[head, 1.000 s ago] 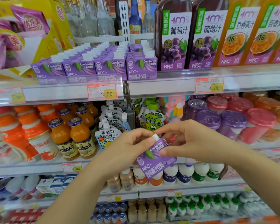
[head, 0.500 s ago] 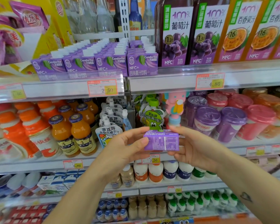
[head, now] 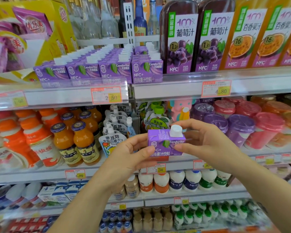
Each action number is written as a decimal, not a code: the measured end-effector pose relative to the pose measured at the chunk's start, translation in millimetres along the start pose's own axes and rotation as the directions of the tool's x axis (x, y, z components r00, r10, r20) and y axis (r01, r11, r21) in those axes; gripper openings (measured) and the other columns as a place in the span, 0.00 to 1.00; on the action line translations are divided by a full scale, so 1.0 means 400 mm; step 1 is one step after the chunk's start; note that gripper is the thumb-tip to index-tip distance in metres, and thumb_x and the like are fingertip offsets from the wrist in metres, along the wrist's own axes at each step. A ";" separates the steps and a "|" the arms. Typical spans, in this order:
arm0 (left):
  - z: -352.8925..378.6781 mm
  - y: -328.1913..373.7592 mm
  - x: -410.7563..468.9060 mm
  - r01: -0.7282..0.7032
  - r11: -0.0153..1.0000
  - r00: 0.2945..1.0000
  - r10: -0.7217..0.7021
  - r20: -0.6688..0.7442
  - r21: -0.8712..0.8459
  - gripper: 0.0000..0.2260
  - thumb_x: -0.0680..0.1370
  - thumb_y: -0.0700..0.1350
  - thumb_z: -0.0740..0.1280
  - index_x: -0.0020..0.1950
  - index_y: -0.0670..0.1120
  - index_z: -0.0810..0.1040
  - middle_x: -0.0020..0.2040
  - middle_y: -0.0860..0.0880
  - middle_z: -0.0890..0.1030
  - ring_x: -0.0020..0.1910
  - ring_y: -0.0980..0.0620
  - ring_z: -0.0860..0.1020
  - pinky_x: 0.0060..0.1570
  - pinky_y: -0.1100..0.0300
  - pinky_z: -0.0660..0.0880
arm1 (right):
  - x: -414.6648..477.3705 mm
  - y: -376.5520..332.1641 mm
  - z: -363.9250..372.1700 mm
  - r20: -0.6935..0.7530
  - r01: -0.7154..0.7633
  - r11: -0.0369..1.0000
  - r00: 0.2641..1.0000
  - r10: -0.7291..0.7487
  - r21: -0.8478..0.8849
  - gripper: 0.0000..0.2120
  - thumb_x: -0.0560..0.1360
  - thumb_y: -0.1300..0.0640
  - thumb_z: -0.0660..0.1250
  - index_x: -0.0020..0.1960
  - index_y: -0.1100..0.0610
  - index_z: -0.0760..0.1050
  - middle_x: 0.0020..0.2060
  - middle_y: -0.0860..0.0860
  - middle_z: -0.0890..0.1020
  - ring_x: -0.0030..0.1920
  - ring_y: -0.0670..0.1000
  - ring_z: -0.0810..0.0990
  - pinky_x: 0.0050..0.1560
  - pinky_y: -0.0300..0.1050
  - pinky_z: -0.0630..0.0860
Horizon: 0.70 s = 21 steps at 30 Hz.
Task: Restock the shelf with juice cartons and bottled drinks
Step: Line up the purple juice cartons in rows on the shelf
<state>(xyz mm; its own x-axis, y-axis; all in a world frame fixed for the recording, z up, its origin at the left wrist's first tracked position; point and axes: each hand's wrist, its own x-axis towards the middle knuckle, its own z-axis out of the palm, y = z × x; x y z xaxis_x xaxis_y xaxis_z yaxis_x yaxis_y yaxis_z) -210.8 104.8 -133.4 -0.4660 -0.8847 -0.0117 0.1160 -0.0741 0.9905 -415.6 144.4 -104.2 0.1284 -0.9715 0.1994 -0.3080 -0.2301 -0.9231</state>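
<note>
A small purple juice carton with a white cap is held upright between both hands, in front of the middle shelf. My left hand grips its left side and my right hand grips its right side and top. Its front label faces me. On the upper shelf, several rows of the same purple cartons stand with white caps, front faces aligned at the shelf lip.
Tall grape juice bottles and passion fruit bottles stand right of the carton rows. Orange bottles, spouted pouches and lidded cups fill the middle shelf. Small white bottles line the shelf below.
The carton has been turned from tilted, to lying sideways, to upright with its cap on top and label facing me. Both hands rose slightly with it.
</note>
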 end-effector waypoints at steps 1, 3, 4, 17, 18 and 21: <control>-0.002 0.002 -0.001 -0.034 0.999 0.999 0.034 -0.011 0.019 0.18 0.66 0.44 0.69 0.55 0.49 0.78 0.50 0.51 0.84 0.49 0.51 0.83 0.43 0.61 0.80 | 0.000 -0.001 -0.004 -0.005 0.016 1.000 1.000 -0.016 0.002 0.15 0.69 0.59 0.73 0.55 0.50 0.78 0.47 0.48 0.84 0.47 0.45 0.84 0.46 0.37 0.79; -0.003 0.006 -0.002 -0.092 0.992 0.995 0.094 -0.019 0.083 0.18 0.65 0.43 0.70 0.55 0.51 0.78 0.51 0.55 0.84 0.50 0.52 0.83 0.45 0.61 0.80 | 0.000 0.001 -0.011 -0.010 0.047 0.999 0.999 -0.047 0.004 0.15 0.66 0.52 0.72 0.53 0.48 0.79 0.47 0.46 0.85 0.48 0.46 0.83 0.49 0.41 0.80; -0.003 0.009 -0.002 -0.115 0.986 0.993 0.119 -0.023 0.124 0.19 0.65 0.44 0.70 0.55 0.52 0.78 0.51 0.57 0.84 0.50 0.53 0.83 0.47 0.60 0.80 | 0.000 -0.001 -0.013 -0.010 0.061 0.998 0.998 -0.061 0.023 0.15 0.65 0.51 0.71 0.52 0.48 0.80 0.47 0.46 0.85 0.49 0.49 0.83 0.52 0.44 0.80; 0.014 0.095 -0.015 -0.231 0.732 0.940 0.339 -0.048 0.641 0.17 0.64 0.64 0.66 0.51 0.64 0.77 0.45 0.66 0.81 0.44 0.65 0.78 0.41 0.73 0.72 | 0.022 0.053 -0.025 0.033 -0.019 0.957 0.999 0.010 0.289 0.17 0.65 0.43 0.77 0.49 0.50 0.82 0.47 0.54 0.85 0.48 0.51 0.83 0.50 0.46 0.80; 0.012 0.111 -0.011 -0.234 0.681 0.939 0.343 -0.020 0.694 0.17 0.64 0.65 0.65 0.52 0.67 0.76 0.46 0.69 0.79 0.48 0.69 0.76 0.43 0.76 0.70 | 0.026 0.039 -0.030 0.009 -0.002 0.967 1.000 -0.001 0.255 0.13 0.68 0.46 0.76 0.48 0.51 0.82 0.47 0.53 0.85 0.47 0.50 0.83 0.49 0.43 0.80; 0.011 0.167 0.005 -0.290 0.511 0.923 0.372 0.096 0.809 0.17 0.69 0.61 0.68 0.56 0.69 0.70 0.48 0.73 0.76 0.53 0.75 0.71 0.49 0.81 0.65 | 0.047 -0.039 -0.038 -0.040 0.103 0.995 0.994 -0.103 0.004 0.10 0.70 0.49 0.70 0.49 0.51 0.80 0.44 0.49 0.85 0.46 0.47 0.83 0.48 0.39 0.78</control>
<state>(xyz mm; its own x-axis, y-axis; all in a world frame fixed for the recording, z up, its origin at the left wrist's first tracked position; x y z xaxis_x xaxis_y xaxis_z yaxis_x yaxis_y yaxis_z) -208.0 100.0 -66.8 -0.4711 -0.8004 0.3707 -0.5157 0.5909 0.6204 -422.7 128.8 -81.1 0.1214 -0.9441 0.3064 -0.2893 -0.3289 -0.8989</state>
